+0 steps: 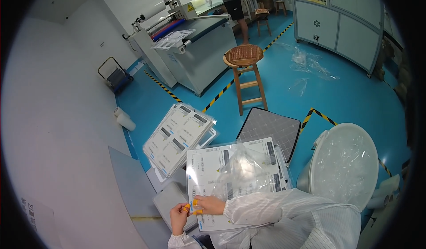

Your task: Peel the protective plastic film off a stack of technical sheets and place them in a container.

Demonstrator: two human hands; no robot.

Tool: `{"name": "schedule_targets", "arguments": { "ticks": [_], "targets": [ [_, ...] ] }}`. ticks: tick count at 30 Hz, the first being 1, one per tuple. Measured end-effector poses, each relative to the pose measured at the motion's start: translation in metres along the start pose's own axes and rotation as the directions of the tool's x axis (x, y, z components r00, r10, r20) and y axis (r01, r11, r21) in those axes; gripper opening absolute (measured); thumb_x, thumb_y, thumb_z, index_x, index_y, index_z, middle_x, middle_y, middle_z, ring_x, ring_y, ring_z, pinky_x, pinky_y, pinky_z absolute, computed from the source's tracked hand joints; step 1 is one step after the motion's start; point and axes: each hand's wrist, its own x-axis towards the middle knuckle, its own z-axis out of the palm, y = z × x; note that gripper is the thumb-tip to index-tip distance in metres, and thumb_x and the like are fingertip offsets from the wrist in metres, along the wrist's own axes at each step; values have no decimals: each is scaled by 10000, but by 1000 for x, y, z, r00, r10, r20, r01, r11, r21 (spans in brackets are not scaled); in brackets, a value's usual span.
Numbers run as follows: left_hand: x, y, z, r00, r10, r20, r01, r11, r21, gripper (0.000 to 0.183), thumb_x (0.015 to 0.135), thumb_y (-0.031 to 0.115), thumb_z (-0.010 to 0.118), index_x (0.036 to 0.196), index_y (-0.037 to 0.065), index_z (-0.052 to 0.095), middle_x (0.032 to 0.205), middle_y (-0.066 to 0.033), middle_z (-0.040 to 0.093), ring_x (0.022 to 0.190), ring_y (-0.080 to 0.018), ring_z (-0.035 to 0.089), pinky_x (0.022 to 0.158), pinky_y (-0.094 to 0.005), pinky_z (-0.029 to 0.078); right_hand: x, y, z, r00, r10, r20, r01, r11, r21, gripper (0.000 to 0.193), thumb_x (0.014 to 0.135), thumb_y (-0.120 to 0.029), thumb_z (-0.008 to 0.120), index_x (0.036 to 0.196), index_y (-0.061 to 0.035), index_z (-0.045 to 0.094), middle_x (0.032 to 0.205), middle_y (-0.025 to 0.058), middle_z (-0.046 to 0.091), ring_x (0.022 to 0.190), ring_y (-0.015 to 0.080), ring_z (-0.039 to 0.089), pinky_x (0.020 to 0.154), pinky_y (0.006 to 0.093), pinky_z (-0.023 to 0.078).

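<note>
A stack of white printed sheets [202, 158] lies in front of me. Crumpled clear plastic film [244, 171] bulges over its top. At the stack's left edge my left hand [179, 219] and my right hand [211, 205] meet, fingertips nearly touching. Orange finger cots cover several fingertips. The fingers of both hands are pinched together, and whatever is between them is too small to make out. The right forearm, in a white striped sleeve, reaches across the lower edge of the sheets. Beyond, to the left, sits a second stack of printed sheets [179, 136].
A white bin [313, 175] full of clear film stands at the right. Behind the sheets are a grey quilted mat [273, 127] and a wooden stool [243, 56]. A roller machine [199, 53] stands farther back, near another person [231, 5]. Loose film [306, 60] lies on the blue floor.
</note>
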Motion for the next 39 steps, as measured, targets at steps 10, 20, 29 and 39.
{"name": "schedule_targets", "arguments": {
  "ticks": [10, 20, 29, 39],
  "targets": [
    [3, 13, 4, 999, -48, -14, 49, 998, 37, 136, 832, 9, 558, 921, -88, 593, 738, -92, 629, 578, -128, 608, 515, -219, 502, 5, 15, 4, 998, 57, -27, -55, 994, 94, 361, 766, -296, 639, 954, -16, 510, 997, 81, 467, 778, 287, 573, 637, 392, 480],
    [0, 15, 5, 997, -66, -35, 66, 998, 5, 138, 836, 15, 549, 916, -86, 598, 733, -93, 631, 580, -125, 611, 520, -220, 503, 6, 8, -3, 999, 4, 51, -4, 1000, 0, 236, 819, -229, 572, 861, -3, 516, 946, 91, 467, 740, 275, 570, 594, 387, 473],
    [15, 3, 14, 998, -56, -11, 55, 997, -49, 149, 845, 13, 525, 926, -86, 601, 743, -89, 633, 581, -126, 614, 527, -220, 505, 3, 20, -12, 998, -15, 53, 18, 998, -59, 242, 857, -221, 531, 887, 19, 529, 922, 103, 475, 763, 283, 558, 597, 372, 465],
    [12, 2, 16, 998, -57, 19, 59, 992, -109, 174, 869, 59, 521, 953, -73, 598, 758, -76, 627, 577, -132, 606, 531, -216, 492, -1, 9, -21, 997, -26, 72, 31, 997, -73, 182, 777, -161, 588, 863, -4, 558, 885, 81, 481, 761, 259, 563, 607, 358, 476]
  ]
}}
